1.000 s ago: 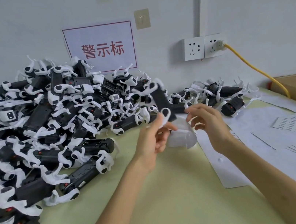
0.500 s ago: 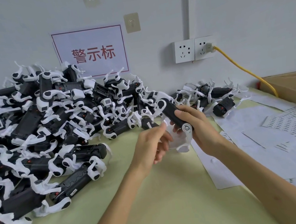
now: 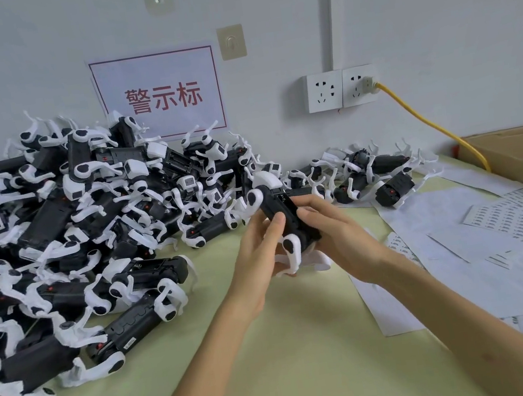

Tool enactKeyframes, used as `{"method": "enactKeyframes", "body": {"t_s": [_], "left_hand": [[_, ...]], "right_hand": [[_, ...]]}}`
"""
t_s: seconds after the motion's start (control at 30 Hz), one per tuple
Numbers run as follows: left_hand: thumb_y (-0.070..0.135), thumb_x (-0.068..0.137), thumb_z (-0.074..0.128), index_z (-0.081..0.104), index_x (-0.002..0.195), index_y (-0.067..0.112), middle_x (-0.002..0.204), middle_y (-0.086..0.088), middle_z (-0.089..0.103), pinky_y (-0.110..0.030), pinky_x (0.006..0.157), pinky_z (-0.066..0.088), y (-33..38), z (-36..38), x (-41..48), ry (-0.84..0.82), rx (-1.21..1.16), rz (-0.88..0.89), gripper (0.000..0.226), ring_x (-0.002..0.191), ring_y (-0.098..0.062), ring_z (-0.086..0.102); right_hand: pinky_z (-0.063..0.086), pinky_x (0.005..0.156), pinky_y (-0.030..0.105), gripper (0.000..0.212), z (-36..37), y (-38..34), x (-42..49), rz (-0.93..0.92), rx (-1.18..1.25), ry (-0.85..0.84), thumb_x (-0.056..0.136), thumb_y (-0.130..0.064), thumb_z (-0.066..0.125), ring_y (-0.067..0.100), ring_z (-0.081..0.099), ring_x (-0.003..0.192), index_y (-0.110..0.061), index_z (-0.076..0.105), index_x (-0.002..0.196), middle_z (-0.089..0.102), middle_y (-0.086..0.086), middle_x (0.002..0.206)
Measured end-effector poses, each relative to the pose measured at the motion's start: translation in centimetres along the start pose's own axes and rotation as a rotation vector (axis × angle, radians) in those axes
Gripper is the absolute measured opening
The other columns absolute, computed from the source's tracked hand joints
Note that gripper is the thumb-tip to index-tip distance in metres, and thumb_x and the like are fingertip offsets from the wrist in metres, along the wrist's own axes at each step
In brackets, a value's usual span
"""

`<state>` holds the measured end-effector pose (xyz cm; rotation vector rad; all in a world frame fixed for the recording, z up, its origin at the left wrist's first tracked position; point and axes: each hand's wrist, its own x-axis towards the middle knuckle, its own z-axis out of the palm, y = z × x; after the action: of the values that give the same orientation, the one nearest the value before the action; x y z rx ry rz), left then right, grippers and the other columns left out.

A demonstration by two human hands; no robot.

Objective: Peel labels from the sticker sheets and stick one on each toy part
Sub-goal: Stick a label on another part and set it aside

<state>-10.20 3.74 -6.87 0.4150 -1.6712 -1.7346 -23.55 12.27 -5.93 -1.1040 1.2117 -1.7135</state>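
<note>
toy part (image 3: 276, 204), just right of the pile (image 3: 93, 216): judged light, rigid, thin white legs fragile; left hand (image 3: 255, 259) and right hand (image 3: 341, 240) both gripped the black body

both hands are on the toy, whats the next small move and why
Probably slide the thumb of the left hand along the black-and-white plastic toy dog to seat the label: that thumb lies on its black body while the right hand steadies it. The label itself is too small to see.

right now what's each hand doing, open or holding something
Left hand: holds the toy part, thumb on its black body.
Right hand: grips the same toy part.
</note>
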Motion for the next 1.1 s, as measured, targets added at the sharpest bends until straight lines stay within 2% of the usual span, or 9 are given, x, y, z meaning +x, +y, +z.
{"method": "enactKeyframes", "body": {"t_s": [0.13,0.3,0.4,0.57,0.63,0.8,0.93,1.03,1.1], "left_hand": [[0.037,0.102,0.061,0.058,0.128,0.033,0.105,0.002,0.069,-0.032,0.052,0.055,-0.6,1.0,-0.5,-0.053,0.02,0.027,0.027,0.075,-0.022,0.075],[0.043,0.102,0.059,0.056,0.132,0.03,0.118,-0.007,0.068,-0.035,0.054,0.057,-0.5,1.0,-0.5,0.005,-0.021,-0.001,0.033,0.079,-0.035,0.076],[0.051,0.095,0.064,0.053,0.128,0.026,0.106,-0.002,0.067,-0.032,0.046,0.052,-0.7,0.8,-0.5,-0.021,0.053,0.027,0.042,0.07,-0.026,0.074],[0.049,0.09,0.059,0.051,0.12,0.04,0.098,0.025,0.061,-0.026,0.041,0.039,-1.4,0.9,-0.4,-0.102,0.238,0.092,0.032,0.059,-0.01,0.06],[0.049,0.09,0.059,0.052,0.12,0.044,0.098,0.028,0.061,-0.023,0.044,0.038,-1.2,0.5,-0.3,-0.105,0.234,0.073,0.031,0.058,-0.007,0.057],[0.04,0.091,0.063,0.058,0.124,0.032,0.105,0.013,0.067,-0.027,0.051,0.043,-0.8,-0.1,0.0,-0.149,0.163,0.027,0.034,0.061,-0.017,0.057],[0.035,0.097,0.061,0.062,0.126,0.03,0.11,0.0,0.067,-0.027,0.054,0.043,-0.5,-0.2,-0.1,-0.164,0.085,0.019,0.029,0.065,-0.02,0.055],[0.041,0.095,0.061,0.068,0.125,0.035,0.097,-0.008,0.06,-0.027,0.054,0.03,-0.1,-0.4,0.0,-0.19,-0.074,-0.017,0.031,0.066,-0.021,0.041],[0.048,0.092,0.063,0.071,0.124,0.032,0.086,-0.014,0.059,-0.034,0.06,0.02,0.0,-0.8,0.2,-0.199,-0.147,-0.042,0.036,0.074,-0.028,0.035]], "right_hand": [[0.049,0.076,0.025,0.018,-0.3,-0.1,-0.1,-0.048,-0.058,0.097,0.103,-0.021,0.056,0.02,0.061,0.085,-0.007,0.059,0.114,0.065,0.011,0.101],[0.052,0.087,0.041,0.031,-0.2,-0.3,-0.3,-0.054,-0.082,0.015,0.098,-0.017,0.062,0.03,0.064,0.097,-0.002,0.057,0.124,0.064,0.027,0.116],[0.054,0.075,0.031,0.029,0.3,-0.4,-0.4,-0.065,-0.101,0.072,0.089,-0.034,0.067,0.024,0.068,0.086,-0.012,0.059,0.106,0.07,0.012,0.101],[0.041,0.076,0.047,0.034,-0.4,-0.6,-0.6,0.008,-0.047,0.061,0.091,-0.046,0.065,0.045,0.056,0.084,-0.015,0.052,0.09,0.059,0.017,0.097],[0.039,0.071,0.041,0.033,-0.3,-0.8,-0.6,0.019,-0.05,0.035,0.09,-0.047,0.064,0.034,0.051,0.082,-0.017,0.05,0.086,0.057,0.013,0.093],[0.036,0.082,0.044,0.047,-1.1,-1.4,-0.2,0.013,-0.001,0.042,0.087,-0.039,0.063,0.034,0.052,0.1,0.005,0.048,0.098,0.053,0.018,0.103],[0.042,0.071,0.037,0.029,-1.4,-1.2,-0.1,0.02,-0.005,0.019,0.098,-0.034,0.06,0.03,0.054,0.089,-0.006,0.05,0.097,0.058,0.019,0.104],[0.048,0.071,0.032,0.014,-1.5,-0.9,0.0,-0.02,-0.007,-0.036,0.102,-0.023,0.055,0.025,0.06,0.081,-0.01,0.058,0.1,0.064,0.01,0.095],[0.052,0.081,0.036,0.024,-1.6,-0.8,-0.1,-0.035,0.034,-0.091,0.097,-0.02,0.059,0.028,0.063,0.089,-0.006,0.059,0.117,0.065,0.012,0.103]]}}
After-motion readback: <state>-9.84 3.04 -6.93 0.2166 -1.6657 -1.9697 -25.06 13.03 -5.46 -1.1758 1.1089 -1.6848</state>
